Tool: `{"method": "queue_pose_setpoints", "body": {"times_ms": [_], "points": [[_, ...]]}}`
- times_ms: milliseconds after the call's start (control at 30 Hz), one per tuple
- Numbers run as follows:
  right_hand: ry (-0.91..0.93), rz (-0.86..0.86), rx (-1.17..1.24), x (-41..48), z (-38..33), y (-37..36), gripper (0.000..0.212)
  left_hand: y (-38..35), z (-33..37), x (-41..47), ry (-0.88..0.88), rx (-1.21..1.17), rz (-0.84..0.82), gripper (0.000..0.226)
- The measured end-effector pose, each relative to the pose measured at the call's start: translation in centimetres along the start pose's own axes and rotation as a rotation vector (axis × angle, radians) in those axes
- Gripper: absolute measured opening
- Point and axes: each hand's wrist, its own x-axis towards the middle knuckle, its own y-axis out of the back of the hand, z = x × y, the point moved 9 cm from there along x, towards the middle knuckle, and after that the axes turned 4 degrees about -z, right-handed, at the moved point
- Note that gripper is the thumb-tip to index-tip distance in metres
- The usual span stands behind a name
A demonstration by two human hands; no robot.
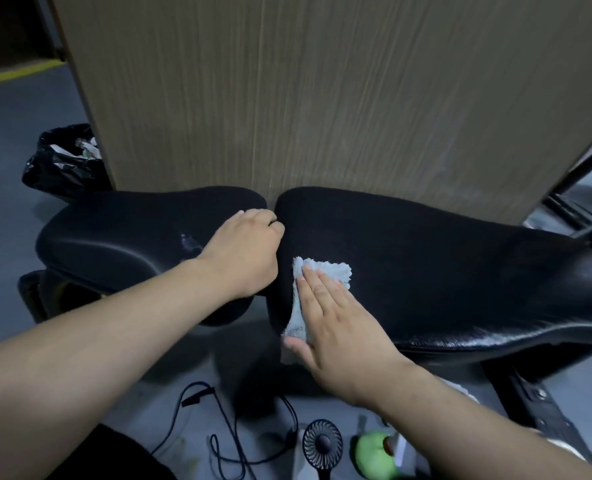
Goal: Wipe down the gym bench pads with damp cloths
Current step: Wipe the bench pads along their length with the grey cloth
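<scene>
- At 6 o'clock, nearest the person, a small black handheld fan [322, 445] stands on the grey floor [7, 140], with a round green object [372, 448] just beside it toward 5 o'clock.
- A thin black cable [233, 441] loops over the floor toward 7 o'clock.
- The right hand [336, 320] comes in from 5 o'clock and lies flat, fingers straight and together, pressing on a pale cloth [332, 270]; it grasps nothing.
- The cloth lies on the left end of the long pad [460, 265], and its lower part drapes over the pad's near edge below the thumb.
- The long pad is black and runs from the middle out toward 3 o'clock; its near edge looks glossy.
- The left hand [249, 251] reaches in from 8 o'clock and grips the right end of the smaller pad [121, 230], fingers curled down into the narrow gap between the two pads.
- The smaller pad, black too, lies toward 9 o'clock and has a scuffed pale patch just beside the left wrist.
- A black bin bag [62, 164] with paper scraps sits on the floor at 10 o'clock, behind the smaller pad.
- A black metal frame [578, 181] slants in at 3 o'clock.
- A tall wood-grain panel [322, 98] rises right behind both pads, filling 12 o'clock.
- Farthest off, at 10 o'clock, a yellow line [17, 76] crosses the floor.
</scene>
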Motion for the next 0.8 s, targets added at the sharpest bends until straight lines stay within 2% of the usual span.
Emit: {"method": "queue_pose_setpoints", "body": {"times_ms": [100, 367, 800], "points": [[0.001, 0.03, -0.048, -1.6, 1.4, -0.1, 0.081, -0.7, 2.2, -0.6, -0.03, -0.095, -0.022, 0.039], [0.026, 0.035, -0.122, -4.6, 6.4, -1.0, 0.087, -2.8, 7.4, -1.1, -0.075, -0.167, -0.146, 0.043], [0.066, 0.038, -0.145, -8.9, 13.8, -1.5, 0.088, -3.1, 15.2, 0.8, -0.16, -0.18, -0.159, 0.041]]}}
